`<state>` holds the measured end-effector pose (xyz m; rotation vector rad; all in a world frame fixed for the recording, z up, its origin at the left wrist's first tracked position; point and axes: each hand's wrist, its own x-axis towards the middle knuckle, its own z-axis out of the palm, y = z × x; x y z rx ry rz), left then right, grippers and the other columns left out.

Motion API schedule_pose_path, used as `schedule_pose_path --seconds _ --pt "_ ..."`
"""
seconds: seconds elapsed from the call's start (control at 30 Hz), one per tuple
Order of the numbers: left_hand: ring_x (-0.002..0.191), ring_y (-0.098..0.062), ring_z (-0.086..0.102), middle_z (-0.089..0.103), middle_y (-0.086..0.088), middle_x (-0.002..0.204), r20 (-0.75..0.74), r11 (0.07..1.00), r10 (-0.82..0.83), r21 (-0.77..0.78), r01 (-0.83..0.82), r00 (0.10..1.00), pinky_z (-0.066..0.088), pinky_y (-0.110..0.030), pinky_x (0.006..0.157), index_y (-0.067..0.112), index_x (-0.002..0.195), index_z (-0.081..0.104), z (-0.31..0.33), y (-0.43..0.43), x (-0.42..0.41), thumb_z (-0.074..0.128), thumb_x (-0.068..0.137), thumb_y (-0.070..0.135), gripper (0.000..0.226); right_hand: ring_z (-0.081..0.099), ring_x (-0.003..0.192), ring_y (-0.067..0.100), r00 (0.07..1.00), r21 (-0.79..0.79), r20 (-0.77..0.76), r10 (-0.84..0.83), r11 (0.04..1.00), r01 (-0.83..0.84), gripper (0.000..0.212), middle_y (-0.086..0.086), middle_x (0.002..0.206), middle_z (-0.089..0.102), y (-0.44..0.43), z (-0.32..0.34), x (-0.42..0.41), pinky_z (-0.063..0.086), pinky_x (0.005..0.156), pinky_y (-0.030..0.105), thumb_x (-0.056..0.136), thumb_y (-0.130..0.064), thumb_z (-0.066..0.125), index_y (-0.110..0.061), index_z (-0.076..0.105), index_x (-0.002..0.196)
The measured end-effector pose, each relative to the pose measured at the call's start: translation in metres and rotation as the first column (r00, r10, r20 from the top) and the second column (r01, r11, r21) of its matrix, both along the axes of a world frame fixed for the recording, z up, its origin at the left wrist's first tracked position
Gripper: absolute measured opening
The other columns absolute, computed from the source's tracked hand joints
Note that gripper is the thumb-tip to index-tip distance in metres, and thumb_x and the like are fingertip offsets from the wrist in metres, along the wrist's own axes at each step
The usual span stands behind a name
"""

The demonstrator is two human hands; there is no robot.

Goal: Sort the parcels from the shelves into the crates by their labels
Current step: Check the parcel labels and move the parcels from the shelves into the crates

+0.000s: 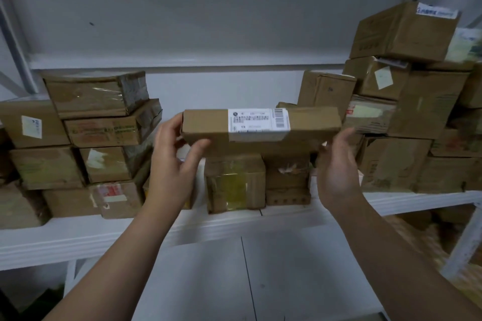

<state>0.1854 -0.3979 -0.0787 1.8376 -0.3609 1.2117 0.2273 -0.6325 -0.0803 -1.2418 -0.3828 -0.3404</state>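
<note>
At centre frame, before white shelving, a long parcel [208, 125] lies level in the air with its white barcoded label [258, 124] facing the camera. The left hand [174, 161] grips its left end, thumb in front and fingers behind. The right hand [336, 164] cups the right end, fingers curled beneath. Stacked cardboard boxes [104, 125] crowd the shelf [78, 237] at left and right.

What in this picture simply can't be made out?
Head view only:
Label on the long parcel: print too small and blurred.
Crates: outside the frame.
Right hand: blurred, so gripping or merely touching the parcel's end is unclear.
Lower shelf's contents: blurred, cut off at right.
</note>
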Motion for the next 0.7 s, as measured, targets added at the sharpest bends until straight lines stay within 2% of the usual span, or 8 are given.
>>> schedule_pose_path --seconds 0.03,0.07,0.13,0.2,0.37,0.5,0.6,0.7 --pt "0.104 -0.004 0.053 0.052 0.015 0.112 -0.026 0.998 -0.024 -0.061 0.023 0.999 0.043 -0.015 0.088 0.041 0.115 0.043 0.002 -0.001 -0.002 0.054 0.088 0.029 0.031 0.043 0.133 0.013 1.0 -0.051 -0.001 -0.017 0.999 0.017 0.103 -0.005 0.142 0.05 0.002 0.0 -0.002 0.031 0.114 0.045 0.056 -0.094 0.043 -0.033 0.046 0.139" --pt "0.1 0.001 0.054 0.055 0.014 0.109 -0.031 0.994 -0.028 -0.104 0.025 0.999 0.044 -0.013 0.084 0.038 0.113 0.046 0.003 -0.002 -0.003 0.051 0.089 0.032 0.025 0.05 0.127 0.012 0.998 -0.097 0.047 -0.038 0.994 0.042 0.089 -0.008 0.134 0.057 0.004 -0.002 -0.003 0.037 0.11 0.047 0.058 -0.091 0.049 -0.04 0.054 0.13" --pt "0.092 0.008 0.055 0.058 0.016 0.104 -0.024 0.986 -0.022 -0.165 0.018 0.999 0.042 -0.009 0.077 0.029 0.111 0.052 0.004 -0.003 -0.005 0.047 0.091 0.034 0.021 0.065 0.104 0.007 0.992 -0.124 0.106 -0.07 0.989 0.083 0.036 -0.016 0.106 0.07 0.012 -0.003 -0.006 0.049 0.097 0.046 0.075 -0.071 0.054 -0.049 0.066 0.101" --pt "0.09 0.011 0.055 0.06 0.016 0.102 -0.023 0.98 -0.017 -0.199 0.013 1.0 0.042 -0.007 0.076 0.026 0.11 0.054 0.003 0.0 -0.006 0.047 0.092 0.034 0.021 0.067 0.092 0.003 0.986 -0.104 0.127 -0.113 0.987 0.126 0.021 -0.018 0.093 0.072 0.019 -0.004 -0.007 0.053 0.091 0.041 0.084 -0.057 0.052 -0.044 0.068 0.09" --pt "0.096 0.0 0.058 0.064 0.004 0.11 -0.084 0.965 -0.025 -0.264 0.002 0.996 0.045 -0.016 0.081 0.024 0.115 0.056 -0.003 0.014 -0.014 0.048 0.089 0.045 0.035 0.066 0.097 0.006 0.988 -0.095 0.12 -0.097 0.989 0.109 0.027 -0.015 0.098 0.072 0.034 -0.003 -0.013 0.051 0.092 0.037 0.086 -0.052 0.05 -0.031 0.065 0.097" --pt "0.107 -0.018 0.058 0.059 -0.007 0.118 -0.121 0.971 -0.023 -0.239 -0.006 0.992 0.049 -0.039 0.093 0.021 0.123 0.054 -0.006 0.035 -0.029 0.049 0.084 0.054 0.051 0.06 0.11 0.005 0.987 -0.157 0.115 -0.112 0.979 0.129 0.037 -0.018 0.112 0.067 0.052 -0.007 -0.023 0.047 0.101 0.042 0.087 -0.055 0.047 -0.036 0.057 0.117" --pt "0.108 -0.013 0.057 0.057 0.003 0.116 -0.088 0.983 0.013 -0.181 -0.029 0.996 0.048 -0.032 0.093 0.027 0.122 0.053 -0.011 0.054 -0.045 0.05 0.087 0.049 0.041 0.053 0.121 0.006 0.981 -0.16 0.134 -0.144 0.973 0.165 0.057 -0.013 0.127 0.06 0.07 -0.011 -0.035 0.041 0.107 0.042 0.087 -0.056 0.046 -0.028 0.045 0.137" --pt "0.113 -0.011 0.051 0.052 0.014 0.121 -0.048 0.991 0.054 -0.117 -0.059 0.997 0.046 -0.024 0.092 0.035 0.126 0.047 -0.015 0.079 -0.065 0.051 0.088 0.042 0.039 0.045 0.131 0.012 0.97 -0.144 0.177 -0.166 0.971 0.192 0.052 -0.002 0.139 0.051 0.096 -0.013 -0.05 0.036 0.111 0.044 0.091 -0.045 0.046 -0.027 0.043 0.14"
